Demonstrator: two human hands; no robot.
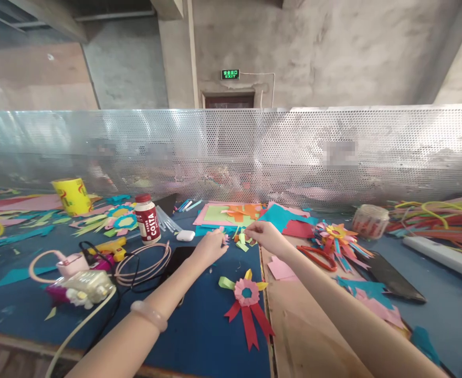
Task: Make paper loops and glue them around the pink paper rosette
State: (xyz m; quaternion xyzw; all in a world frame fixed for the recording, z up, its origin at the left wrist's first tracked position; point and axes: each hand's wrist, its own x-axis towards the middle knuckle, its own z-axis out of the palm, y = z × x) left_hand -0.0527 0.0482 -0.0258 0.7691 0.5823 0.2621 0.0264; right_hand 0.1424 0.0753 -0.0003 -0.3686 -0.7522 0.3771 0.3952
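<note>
One long perforated metal panel (231, 152) runs along the far edge of the tabletop (207, 331), which is mostly blue with a brown strip down the right of the middle. Biggest stuff on it after that: a heap of coloured strips (443, 218) toward the right end, then a white power strip (447, 258) lying just in front of it.

Next size down is the rosette (247, 302), pink ring with red tails, sitting flat between the hands and the near edge, one tail reaching the seam with the brown bit. Both hands are out past it, toward the far edge. The left hand (214, 243) has its fingers bent in, and the right hand (265, 236) is curled into a pinch shape, but honestly I can't tell if either one is gripping anything.

Getting smaller: a yellow roll (72, 197) toward the far left corner, a red-capped bottle (147, 223) closer to the middle, and a white case (186, 235) just beside the bottle. Tiniest of the lot, the pale green paper pieces (242, 242) are right between the fingertips, close to the right hand's.
</note>
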